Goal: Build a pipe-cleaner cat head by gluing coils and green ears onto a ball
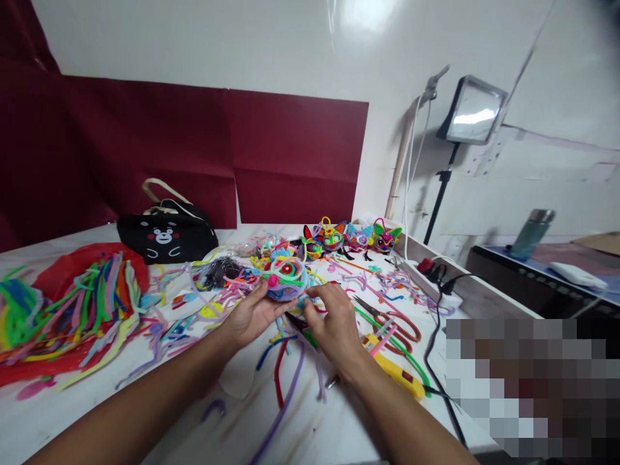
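A round coil of colourful pipe cleaners [287,287] rests in my left hand [252,313], whose fingers and thumb hold it from below and the left. It has green, yellow, red and lilac rings, with a pink ball on its front. At its lower right edge are the bent fingers of my right hand [335,323], thumb and forefinger close together. Whatever lies between those fingertips is too small to name. Loose pipe cleaners, one red [279,374] and one purple [285,413], lie on the table below my hands.
Orange-handled scissors [394,323] and a yellow glue gun [394,374] with a cord lie right of my right hand. Several finished pipe-cleaner animal heads [359,237] stand at the back. To the left are a red bag [140,268] of pipe cleaners and a black handbag [167,236].
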`<state>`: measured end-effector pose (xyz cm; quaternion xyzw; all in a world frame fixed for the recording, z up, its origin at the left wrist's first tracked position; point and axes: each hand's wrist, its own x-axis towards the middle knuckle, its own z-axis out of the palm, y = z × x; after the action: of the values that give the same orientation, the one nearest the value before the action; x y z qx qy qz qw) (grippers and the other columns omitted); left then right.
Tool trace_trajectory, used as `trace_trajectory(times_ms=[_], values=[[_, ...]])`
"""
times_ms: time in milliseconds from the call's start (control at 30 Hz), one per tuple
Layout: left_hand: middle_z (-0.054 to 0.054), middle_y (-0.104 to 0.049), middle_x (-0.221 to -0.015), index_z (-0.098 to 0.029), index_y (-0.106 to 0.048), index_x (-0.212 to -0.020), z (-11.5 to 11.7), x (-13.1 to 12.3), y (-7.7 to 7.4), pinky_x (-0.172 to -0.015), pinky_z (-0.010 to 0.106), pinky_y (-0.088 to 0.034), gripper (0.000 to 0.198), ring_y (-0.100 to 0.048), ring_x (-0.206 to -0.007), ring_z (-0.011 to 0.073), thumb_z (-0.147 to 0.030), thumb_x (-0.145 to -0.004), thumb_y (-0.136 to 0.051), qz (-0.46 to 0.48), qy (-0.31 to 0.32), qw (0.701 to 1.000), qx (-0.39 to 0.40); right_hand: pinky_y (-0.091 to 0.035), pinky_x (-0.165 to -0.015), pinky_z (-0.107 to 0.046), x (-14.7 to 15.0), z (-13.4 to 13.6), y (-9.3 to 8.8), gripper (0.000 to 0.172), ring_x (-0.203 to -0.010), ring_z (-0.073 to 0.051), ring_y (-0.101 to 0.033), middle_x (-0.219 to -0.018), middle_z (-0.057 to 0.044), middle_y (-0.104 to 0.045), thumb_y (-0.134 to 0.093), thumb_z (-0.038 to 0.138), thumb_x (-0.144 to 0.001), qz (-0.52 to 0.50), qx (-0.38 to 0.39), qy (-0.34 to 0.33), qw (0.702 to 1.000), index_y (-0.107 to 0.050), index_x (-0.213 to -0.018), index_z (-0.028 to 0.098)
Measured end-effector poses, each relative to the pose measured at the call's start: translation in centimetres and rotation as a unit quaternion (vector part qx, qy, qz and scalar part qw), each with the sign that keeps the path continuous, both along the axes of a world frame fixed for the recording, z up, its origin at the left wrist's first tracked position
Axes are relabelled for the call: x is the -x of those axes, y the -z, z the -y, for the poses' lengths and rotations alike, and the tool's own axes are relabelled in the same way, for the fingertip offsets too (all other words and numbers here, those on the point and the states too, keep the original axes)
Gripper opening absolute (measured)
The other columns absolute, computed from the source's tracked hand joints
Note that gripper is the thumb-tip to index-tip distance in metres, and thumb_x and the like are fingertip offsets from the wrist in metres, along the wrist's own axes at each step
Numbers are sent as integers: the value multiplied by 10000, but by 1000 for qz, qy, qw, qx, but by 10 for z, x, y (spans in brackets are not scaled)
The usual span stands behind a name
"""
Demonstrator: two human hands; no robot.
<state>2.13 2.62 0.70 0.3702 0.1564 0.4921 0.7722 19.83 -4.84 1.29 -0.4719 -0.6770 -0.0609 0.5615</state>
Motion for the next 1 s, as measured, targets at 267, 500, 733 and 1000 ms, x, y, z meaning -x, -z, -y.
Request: trace_trajectory(times_ms=[267,500,733,1000], values=[[157,-734,-1250,-169,-508,-1437,-1,1,-4,-1055,480,-526,511,-696,-1172,293,-231,-946,-634,-23,-11,1000,11,-518,-804,-382,-8,2,-12,117,-862,-237,-667,-881,-69,-726,-540,200,-881,-44,-1,-4,999,-655,-873,214],[13,-783,-1017,-271,-585,-1267,-7,2,3,-1080,507,-502,425,-743,-1033,208,-164,-883,-732,-16,-67,998,-6,-522,-843,-409,-35,35,-38,113,-917,-255,-693,-934,-63,-746,-575,274,-891,17,81,12,996,-670,-912,217],[-48,-756,-967,-340,-533,-1304,-3,0,5,-1053,465,-528,650,-754,-943,164,-61,-783,-804,-40,-114,992,-41,-565,-824,-445,-85,87,-1,220,-945,-289,-705,-1007,-110,-731,-529,318,-921,156,190,91,965,-703,-1008,217],[-15,-734,-1144,-387,-444,-1436,6,-5,3,-1017,392,-539,932,-751,-947,171,-80,-672,-880,-71,-162,982,-70,-584,-893,-434,-128,100,59,361,-1072,-305,-716,-1196,-143,-725,-589,310,-851,185,273,120,936,-679,-1195,243]])
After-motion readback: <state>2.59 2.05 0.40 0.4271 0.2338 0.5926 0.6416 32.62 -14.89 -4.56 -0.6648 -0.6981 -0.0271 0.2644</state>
